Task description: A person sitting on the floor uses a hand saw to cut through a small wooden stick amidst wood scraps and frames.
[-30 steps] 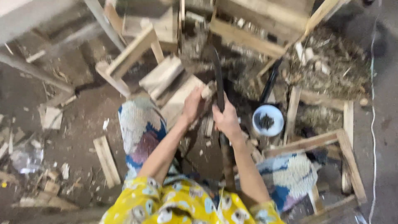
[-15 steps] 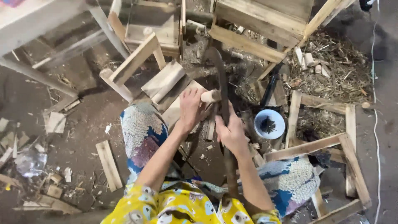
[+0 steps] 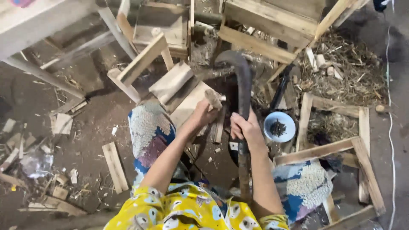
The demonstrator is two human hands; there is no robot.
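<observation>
My right hand has swung the long curved dark blade upright, above the small pale wooden piece.
Left hand clenched on that piece, beside the right grip, itself closed around the blade; trimming seems underway, calling for a careful downward stroke.

The left hand holds a small wood piece just left of the curved blade, which the right hand grips. A bowl of nails sits right of that hand. A loose plank lies on the floor at left.

The curved blade has risen; the wood piece now stands upright.
</observation>
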